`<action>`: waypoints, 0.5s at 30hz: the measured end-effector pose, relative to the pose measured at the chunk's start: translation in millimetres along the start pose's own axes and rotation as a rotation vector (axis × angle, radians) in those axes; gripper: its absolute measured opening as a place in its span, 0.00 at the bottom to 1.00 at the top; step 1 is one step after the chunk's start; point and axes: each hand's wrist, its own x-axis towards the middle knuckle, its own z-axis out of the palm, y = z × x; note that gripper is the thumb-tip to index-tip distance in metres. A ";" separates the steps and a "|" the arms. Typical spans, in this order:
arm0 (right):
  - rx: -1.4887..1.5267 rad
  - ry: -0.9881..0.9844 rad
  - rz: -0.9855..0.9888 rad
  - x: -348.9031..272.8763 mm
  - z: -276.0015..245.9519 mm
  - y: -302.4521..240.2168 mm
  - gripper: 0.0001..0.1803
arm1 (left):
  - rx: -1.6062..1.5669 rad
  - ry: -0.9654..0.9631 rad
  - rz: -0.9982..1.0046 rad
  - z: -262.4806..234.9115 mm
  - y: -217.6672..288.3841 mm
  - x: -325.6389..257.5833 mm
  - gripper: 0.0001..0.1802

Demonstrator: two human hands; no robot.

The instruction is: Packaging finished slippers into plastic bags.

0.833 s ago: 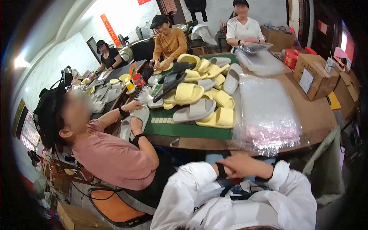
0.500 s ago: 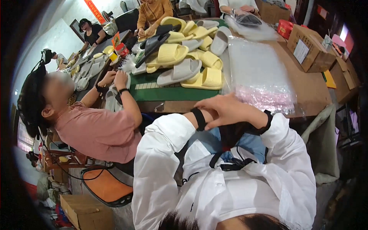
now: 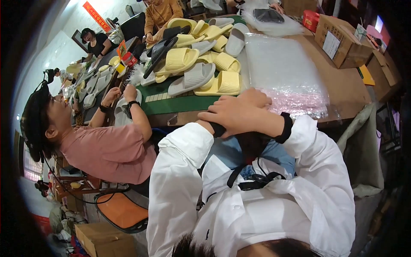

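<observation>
My right hand point(image 3: 234, 115) reaches across my left forearm, its fingers wrapped over the black wristband point(image 3: 217, 129) on my left wrist. Partly covered by it, my left hand point(image 3: 257, 97) lies at the table edge with its visible fingers curled in and nothing seen in them. Just beyond it is a flat stack of clear plastic bags point(image 3: 282, 64) with pink-printed ends. To the left of the bags a heap of yellow, grey and black slippers point(image 3: 220, 83) covers a green mat point(image 3: 167, 106). A second black band point(image 3: 284, 127) circles my right wrist.
On my left a co-worker in a pink shirt point(image 3: 107, 150) works with both hands over grey slippers point(image 3: 124, 112). Cardboard boxes point(image 3: 344, 43) stand at the right. Other people sit along the far tables. An orange chair point(image 3: 121, 210) is at the lower left.
My right hand has slid left and up onto the wristband of my left wrist. My left hand now shows farther forward, by the bags. The whole view has shifted slightly.
</observation>
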 end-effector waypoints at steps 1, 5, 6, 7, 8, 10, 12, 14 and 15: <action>-0.097 0.058 -0.027 -2.5 1.5 -0.4 0.38 | -0.209 0.171 -0.099 1.4 -4.3 3.5 0.16; -0.336 0.439 -0.054 -7.5 29.4 -7.5 0.29 | -0.793 0.461 -0.322 10.1 -10.4 10.2 0.10; -0.303 0.413 -0.019 -10.2 29.9 -12.8 0.26 | -0.782 0.467 -0.304 14.5 -10.7 11.5 0.10; -0.296 0.456 0.008 -13.0 34.9 -17.6 0.26 | -0.919 0.491 -0.317 19.5 -10.0 12.8 0.10; -0.291 0.504 0.032 -15.7 41.5 -20.1 0.27 | -1.052 0.511 -0.329 22.4 -10.0 15.2 0.10; -0.354 0.553 0.092 -27.0 54.3 -25.2 0.30 | -1.168 0.451 -0.357 24.0 -7.2 19.7 0.10; -0.415 0.606 0.148 -36.4 63.2 -32.5 0.33 | -1.462 0.421 -0.574 18.6 -8.3 21.3 0.10; -0.153 0.737 0.451 -45.2 72.6 -41.2 0.40 | -1.514 0.426 -0.594 12.0 -23.4 23.7 0.11; -0.001 0.795 0.601 -46.9 74.2 -49.1 0.42 | -1.580 0.558 -0.625 5.6 -31.8 24.1 0.12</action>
